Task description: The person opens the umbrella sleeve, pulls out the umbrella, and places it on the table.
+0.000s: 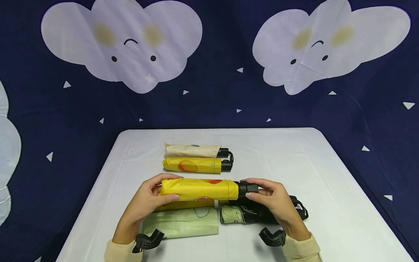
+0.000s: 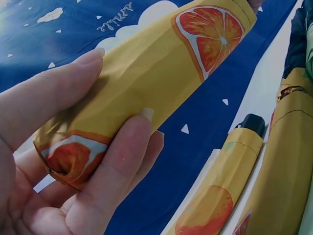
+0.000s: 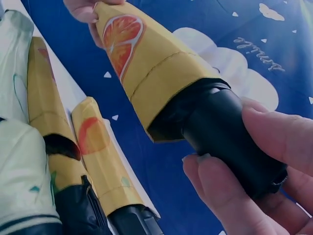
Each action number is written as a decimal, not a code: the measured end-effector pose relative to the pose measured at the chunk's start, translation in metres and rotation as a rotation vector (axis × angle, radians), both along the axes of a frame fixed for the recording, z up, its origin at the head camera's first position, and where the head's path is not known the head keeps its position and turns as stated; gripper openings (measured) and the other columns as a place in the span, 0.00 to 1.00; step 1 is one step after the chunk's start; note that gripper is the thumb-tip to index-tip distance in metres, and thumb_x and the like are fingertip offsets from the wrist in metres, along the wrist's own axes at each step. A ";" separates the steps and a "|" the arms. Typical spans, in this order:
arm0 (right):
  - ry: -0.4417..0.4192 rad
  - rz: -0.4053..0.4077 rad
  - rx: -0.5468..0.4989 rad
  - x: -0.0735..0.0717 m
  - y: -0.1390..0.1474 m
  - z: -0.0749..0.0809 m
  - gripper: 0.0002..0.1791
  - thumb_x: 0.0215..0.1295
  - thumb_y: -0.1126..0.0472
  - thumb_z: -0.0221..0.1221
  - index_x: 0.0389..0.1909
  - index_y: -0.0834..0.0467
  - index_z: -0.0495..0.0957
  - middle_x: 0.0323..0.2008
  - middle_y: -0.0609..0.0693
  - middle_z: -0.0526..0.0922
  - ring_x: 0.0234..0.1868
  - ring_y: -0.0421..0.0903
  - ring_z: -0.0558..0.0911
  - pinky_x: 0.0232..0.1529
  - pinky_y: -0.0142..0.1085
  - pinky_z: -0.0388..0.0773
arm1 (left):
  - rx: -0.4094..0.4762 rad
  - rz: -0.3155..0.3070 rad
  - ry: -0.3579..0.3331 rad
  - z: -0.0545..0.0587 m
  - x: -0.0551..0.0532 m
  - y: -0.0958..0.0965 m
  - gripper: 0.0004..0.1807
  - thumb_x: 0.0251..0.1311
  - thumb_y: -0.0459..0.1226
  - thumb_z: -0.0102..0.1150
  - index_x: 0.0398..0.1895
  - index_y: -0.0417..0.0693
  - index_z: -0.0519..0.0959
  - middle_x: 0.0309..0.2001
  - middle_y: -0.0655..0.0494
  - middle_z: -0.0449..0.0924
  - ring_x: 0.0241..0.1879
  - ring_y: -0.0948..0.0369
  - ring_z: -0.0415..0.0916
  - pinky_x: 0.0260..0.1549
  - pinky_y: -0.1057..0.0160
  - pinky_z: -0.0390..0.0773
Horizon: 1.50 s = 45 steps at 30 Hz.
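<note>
Both hands hold a folded yellow umbrella [image 1: 196, 189] in its orange-slice sleeve, level above the table. My left hand [image 1: 142, 203] pinches the closed end of the sleeve between thumb and fingers. At the other end, my right hand [image 1: 276, 198] grips the black handle [image 3: 230, 142], which sticks out of the sleeve. Below and partly hidden lie a yellow sleeve [image 1: 186, 206] and a light green sleeve [image 1: 183, 222]. Beside them, a green and black folded umbrella [image 1: 232, 214] lies partly behind my right hand.
Farther back on the white table [image 1: 278, 156], a cream sleeved umbrella [image 1: 191, 150] lies parallel to another yellow sleeved umbrella [image 1: 206, 165], their handles pointing right. A dark blue cloth [image 1: 222, 102] with clouds hangs behind the table.
</note>
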State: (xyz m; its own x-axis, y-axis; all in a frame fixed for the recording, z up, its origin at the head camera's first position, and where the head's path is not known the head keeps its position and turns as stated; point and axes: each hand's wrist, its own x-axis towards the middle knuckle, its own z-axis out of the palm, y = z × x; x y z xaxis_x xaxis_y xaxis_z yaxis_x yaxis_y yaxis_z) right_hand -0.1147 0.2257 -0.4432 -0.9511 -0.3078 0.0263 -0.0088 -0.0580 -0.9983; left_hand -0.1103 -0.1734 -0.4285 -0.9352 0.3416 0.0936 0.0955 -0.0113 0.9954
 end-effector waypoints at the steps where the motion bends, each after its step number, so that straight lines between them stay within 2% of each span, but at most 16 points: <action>1: 0.000 -0.009 -0.002 0.000 0.000 0.000 0.27 0.61 0.70 0.70 0.62 0.69 0.77 0.55 0.60 0.84 0.48 0.53 0.87 0.47 0.48 0.86 | -0.002 0.002 0.004 0.000 0.000 0.000 0.30 0.57 0.26 0.72 0.64 0.38 0.76 0.52 0.37 0.75 0.36 0.58 0.80 0.30 0.64 0.84; 5: -0.035 -0.048 -0.015 0.000 0.001 0.002 0.27 0.61 0.69 0.71 0.61 0.67 0.79 0.55 0.60 0.84 0.47 0.54 0.87 0.48 0.44 0.86 | -0.004 -0.004 0.027 0.000 -0.003 -0.001 0.29 0.59 0.25 0.71 0.64 0.37 0.75 0.47 0.36 0.76 0.28 0.61 0.75 0.21 0.66 0.77; 7: -0.055 -0.064 -0.021 -0.001 0.002 0.003 0.27 0.60 0.69 0.71 0.61 0.66 0.79 0.54 0.60 0.85 0.47 0.54 0.88 0.48 0.43 0.85 | -0.003 -0.008 0.034 0.000 -0.004 -0.001 0.29 0.59 0.25 0.70 0.64 0.37 0.75 0.48 0.36 0.75 0.29 0.60 0.76 0.21 0.65 0.78; 11: -0.041 -0.059 -0.036 -0.003 0.005 0.001 0.26 0.62 0.70 0.70 0.62 0.68 0.78 0.56 0.59 0.84 0.46 0.54 0.88 0.49 0.45 0.85 | 0.000 -0.001 0.027 0.001 -0.006 -0.003 0.29 0.59 0.26 0.70 0.65 0.38 0.75 0.53 0.36 0.74 0.37 0.55 0.81 0.30 0.57 0.86; 15: 0.016 -0.044 -0.075 -0.005 0.011 -0.001 0.24 0.64 0.72 0.67 0.61 0.71 0.77 0.58 0.58 0.82 0.45 0.52 0.88 0.50 0.45 0.85 | -0.004 0.016 0.032 0.001 -0.008 -0.006 0.29 0.59 0.25 0.70 0.64 0.36 0.75 0.57 0.37 0.73 0.45 0.52 0.82 0.39 0.50 0.87; 23: 0.068 -0.023 -0.165 -0.007 0.020 -0.004 0.22 0.67 0.77 0.62 0.61 0.73 0.75 0.59 0.58 0.82 0.49 0.49 0.87 0.53 0.44 0.82 | 0.014 0.061 0.048 0.000 -0.009 -0.021 0.27 0.61 0.24 0.68 0.64 0.34 0.75 0.54 0.39 0.75 0.46 0.54 0.83 0.41 0.57 0.87; 28: 0.087 -0.023 -0.167 -0.007 0.026 -0.003 0.22 0.67 0.78 0.60 0.62 0.74 0.75 0.59 0.58 0.82 0.53 0.49 0.86 0.52 0.44 0.82 | 0.024 0.070 0.083 -0.003 -0.010 -0.037 0.25 0.61 0.21 0.65 0.63 0.30 0.75 0.55 0.45 0.79 0.47 0.56 0.83 0.42 0.60 0.86; 32: 0.095 -0.029 -0.152 -0.008 0.029 0.000 0.22 0.68 0.77 0.61 0.62 0.74 0.74 0.60 0.58 0.81 0.56 0.49 0.84 0.53 0.45 0.81 | 0.025 0.071 0.106 -0.003 -0.012 -0.045 0.24 0.61 0.19 0.64 0.62 0.29 0.75 0.52 0.44 0.79 0.46 0.57 0.84 0.41 0.62 0.86; 36: 0.090 -0.039 -0.145 -0.007 0.034 0.004 0.22 0.68 0.76 0.61 0.62 0.74 0.74 0.60 0.58 0.81 0.55 0.49 0.84 0.53 0.45 0.81 | 0.022 0.070 0.096 -0.004 -0.015 -0.048 0.24 0.61 0.20 0.64 0.61 0.29 0.76 0.49 0.43 0.78 0.44 0.57 0.84 0.41 0.62 0.86; 45: 0.085 -0.055 -0.135 -0.006 0.044 0.003 0.22 0.68 0.76 0.61 0.62 0.75 0.74 0.60 0.59 0.81 0.56 0.48 0.84 0.54 0.46 0.80 | 0.035 0.069 0.074 -0.007 -0.019 -0.048 0.23 0.60 0.19 0.65 0.60 0.27 0.77 0.50 0.48 0.84 0.45 0.58 0.84 0.41 0.63 0.86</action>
State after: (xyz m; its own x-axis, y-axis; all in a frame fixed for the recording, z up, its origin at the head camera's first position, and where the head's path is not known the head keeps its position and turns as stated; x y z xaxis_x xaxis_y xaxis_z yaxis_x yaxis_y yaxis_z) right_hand -0.1206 0.2693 -0.4401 -0.9589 -0.2437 0.1450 -0.0998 -0.1886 -0.9770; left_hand -0.1293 -0.2216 -0.4350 -0.9464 0.2722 0.1738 0.1702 -0.0367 0.9847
